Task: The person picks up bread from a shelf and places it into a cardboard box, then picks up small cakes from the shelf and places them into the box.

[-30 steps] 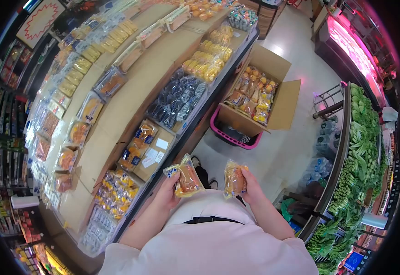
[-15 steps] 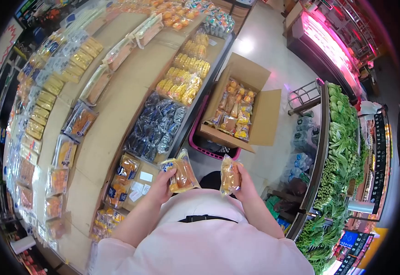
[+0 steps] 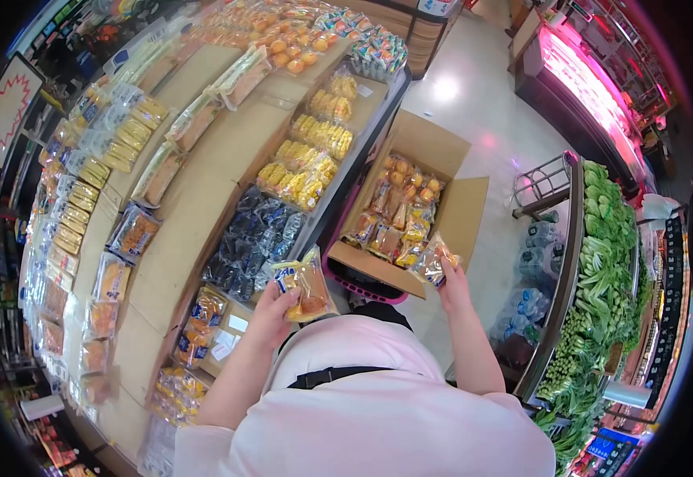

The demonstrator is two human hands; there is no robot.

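Bread packs sit one in each of my hands. My left hand (image 3: 271, 312) is closed around a pack (image 3: 305, 284) held upright near my chest, long axis pointing up toward the shelf (image 3: 195, 199). My right hand (image 3: 451, 280) grips a second pack (image 3: 435, 261), tilted, its top leaning toward the open box (image 3: 462, 215) just beside it. That box stands in a pink basket (image 3: 362, 286) on the floor, full of similar packs. Greens (image 3: 601, 262) line the right.
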